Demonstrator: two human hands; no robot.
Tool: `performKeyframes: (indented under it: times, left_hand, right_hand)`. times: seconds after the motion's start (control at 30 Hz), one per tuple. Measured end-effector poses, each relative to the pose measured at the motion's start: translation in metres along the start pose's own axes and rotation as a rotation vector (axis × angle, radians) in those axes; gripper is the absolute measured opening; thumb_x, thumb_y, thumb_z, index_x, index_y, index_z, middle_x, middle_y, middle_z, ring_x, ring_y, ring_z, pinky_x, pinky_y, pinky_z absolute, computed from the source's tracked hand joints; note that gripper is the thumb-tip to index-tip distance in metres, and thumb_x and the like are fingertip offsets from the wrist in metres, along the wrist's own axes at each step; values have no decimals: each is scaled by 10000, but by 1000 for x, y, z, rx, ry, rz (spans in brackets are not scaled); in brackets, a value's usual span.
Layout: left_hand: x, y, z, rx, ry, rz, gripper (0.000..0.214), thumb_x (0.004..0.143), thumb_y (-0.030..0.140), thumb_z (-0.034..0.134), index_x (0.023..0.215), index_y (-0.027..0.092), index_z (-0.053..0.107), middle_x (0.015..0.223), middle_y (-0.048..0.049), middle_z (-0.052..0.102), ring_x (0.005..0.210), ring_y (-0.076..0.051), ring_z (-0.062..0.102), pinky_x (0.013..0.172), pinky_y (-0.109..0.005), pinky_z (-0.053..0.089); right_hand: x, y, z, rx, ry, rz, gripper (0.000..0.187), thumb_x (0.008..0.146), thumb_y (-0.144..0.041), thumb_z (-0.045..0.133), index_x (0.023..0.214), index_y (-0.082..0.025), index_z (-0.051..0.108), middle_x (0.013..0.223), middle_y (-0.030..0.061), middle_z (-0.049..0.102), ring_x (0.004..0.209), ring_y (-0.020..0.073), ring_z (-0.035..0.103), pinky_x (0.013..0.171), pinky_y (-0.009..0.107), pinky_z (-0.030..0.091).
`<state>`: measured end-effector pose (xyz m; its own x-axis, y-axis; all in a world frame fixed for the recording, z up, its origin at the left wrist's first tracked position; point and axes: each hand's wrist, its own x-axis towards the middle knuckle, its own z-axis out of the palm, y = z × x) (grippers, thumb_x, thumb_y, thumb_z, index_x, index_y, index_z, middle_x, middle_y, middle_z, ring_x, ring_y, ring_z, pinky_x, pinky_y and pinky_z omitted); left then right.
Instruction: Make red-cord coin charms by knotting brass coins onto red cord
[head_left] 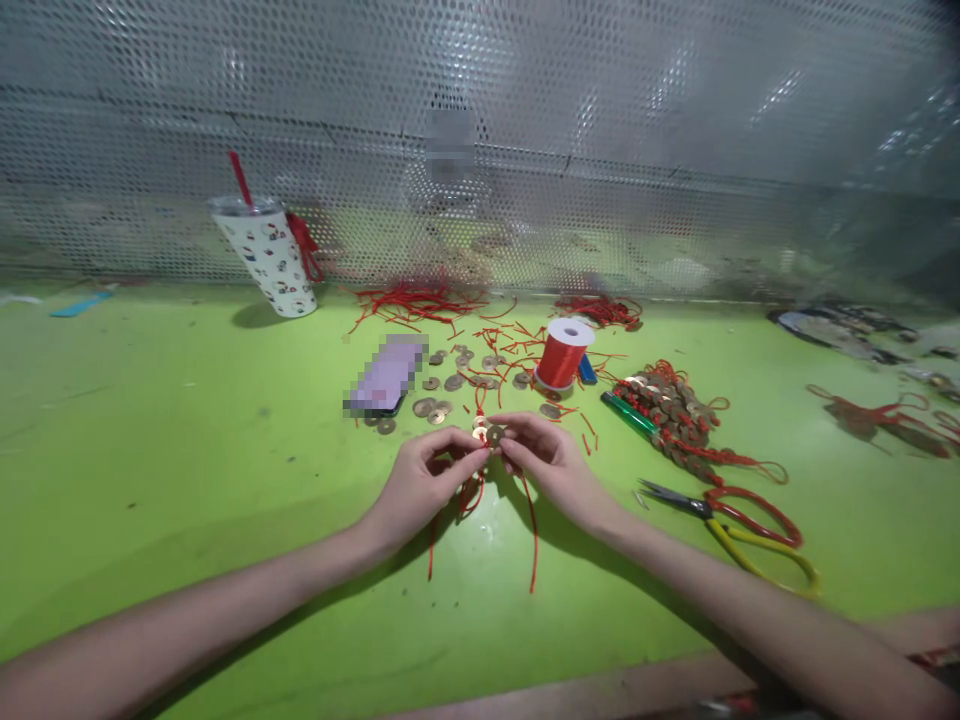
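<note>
Perhaps the likeliest trouble is slipping: the coins (494,436), a small cluster joined with red cord (533,545), are held only by fingertips, so a loosened pinch could let one turn or the cord slacken. The cord's two long ends hang down on either side, toward the near edge, and might tangle if they crossed. A dropped coin could get lost among the loose coins (454,382) scattered just beyond, on the green table (225,420). The scissors (705,508) lie just beyond the right forearm, so an outward sweep might knock them.

Both forearms reach in from the lower corners and meet at the middle. The left hand (426,480) has thumb and forefinger pressed together at the cluster's left side; whether they grip metal or cord, I cannot tell. The right hand (559,470) mirrors it, thumb and curved fingers pinching the coins' right edge. The coins sit between the two hands.
</note>
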<state>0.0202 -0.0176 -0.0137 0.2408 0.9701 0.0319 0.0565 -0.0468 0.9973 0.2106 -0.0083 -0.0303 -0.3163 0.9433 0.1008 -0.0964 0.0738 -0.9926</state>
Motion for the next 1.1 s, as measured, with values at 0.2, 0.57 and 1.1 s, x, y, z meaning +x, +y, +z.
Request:
performKeyframes:
  times: [0.2,0.57,1.1]
  left_hand:
    - [-2,2,0,-7,16,-7,169,822,332,747,819,164,721,726,-23,683,578,-122,574,522,-240,459]
    - [-2,4,0,-27,27,-10,187,821,339,749,786,165,691,717,-18,661,576,-121,563,515,-237,457]
    - [-4,6,0,-28,-33,-14,210,829,351,737,795,152,681,716,-20,674,597,-132,599,546,-243,464]
  right_hand:
    - [-2,1,2,33,33,-29,244,918,-330,725,1121,-248,616,814,-27,662,688,115,611,642,269,488]
    - [0,-5,-1,122,5,68,311,871,-437,759,1061,-240,610,735,-38,641,591,112,559,562,249,446]
    - [-6,-7,2,135,-121,76,288,892,-399,746,1090,-248,601,770,-37,633,577,98,521,536,230,425]
